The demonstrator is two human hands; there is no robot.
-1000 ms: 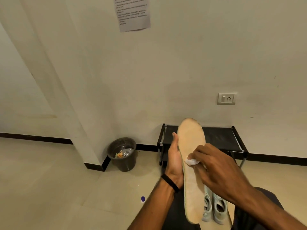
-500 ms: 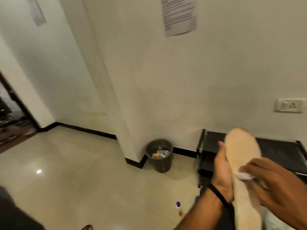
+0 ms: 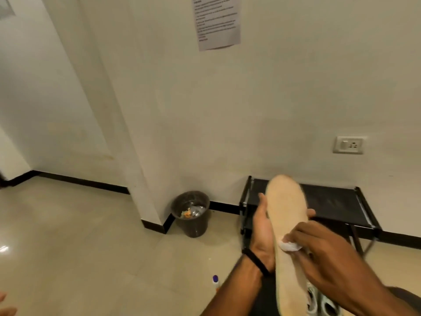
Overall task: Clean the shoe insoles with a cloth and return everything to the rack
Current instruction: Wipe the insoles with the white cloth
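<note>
The left hand (image 3: 262, 233) holds a tan insole (image 3: 287, 226) upright in front of the person, its thumb along the near edge and fingertips curling round the far edge. The right hand (image 3: 323, 258) pinches a small white cloth (image 3: 289, 245) against the insole's face, about midway along its length — the fingers are bunched tight on the wad. A black band (image 3: 255, 261) circles the left wrist.

Behind the insole stands a low black rack (image 3: 337, 204) against the wall, its top shelf dark. Below the right forearm a pair of pale shoes (image 3: 319, 302) sits on the floor (image 3: 91, 247), partly hidden. A dark bin (image 3: 192, 222) with scraps inside stands at the foot of the wall's corner, left of the rack. A small bottle with a purple cap (image 3: 215, 281) lies on the floor near the left forearm. A printed sheet (image 3: 216, 21) hangs on the wall — its text too blurred to read — and a socket (image 3: 348, 145) sits above the rack.
</note>
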